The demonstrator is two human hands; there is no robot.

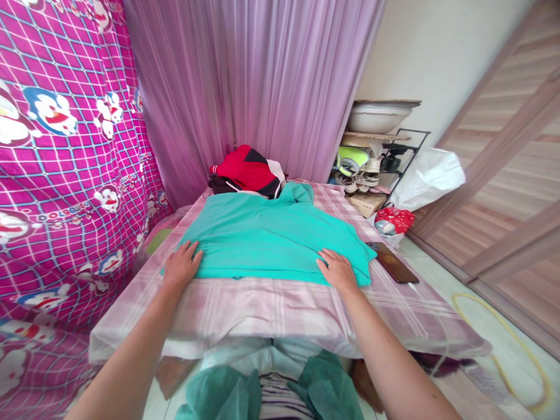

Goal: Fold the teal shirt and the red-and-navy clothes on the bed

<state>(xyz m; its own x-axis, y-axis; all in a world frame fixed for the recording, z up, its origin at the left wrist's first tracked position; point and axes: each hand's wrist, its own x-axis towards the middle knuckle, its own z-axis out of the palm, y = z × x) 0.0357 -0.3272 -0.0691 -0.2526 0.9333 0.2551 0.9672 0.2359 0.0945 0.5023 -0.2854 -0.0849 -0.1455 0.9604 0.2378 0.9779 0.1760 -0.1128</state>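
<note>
- Both my left fingers [184, 254] and my right fingers [332, 258] lie loosely spread, palms down, gripping nothing; they touch the teal garment [262, 230] near its lower left and lower right.
- It lies spread over the bench [262, 300], mid-frame, slightly wrinkled.
- I'd judge it light, soft and limp, neither fragile nor very slippery; the near hem, pinched towards both ends, looks the best hold against sagging.
- Phone [394, 262] just beside its right edge; red clothes [245, 166] behind, above the frame's centre.
</note>
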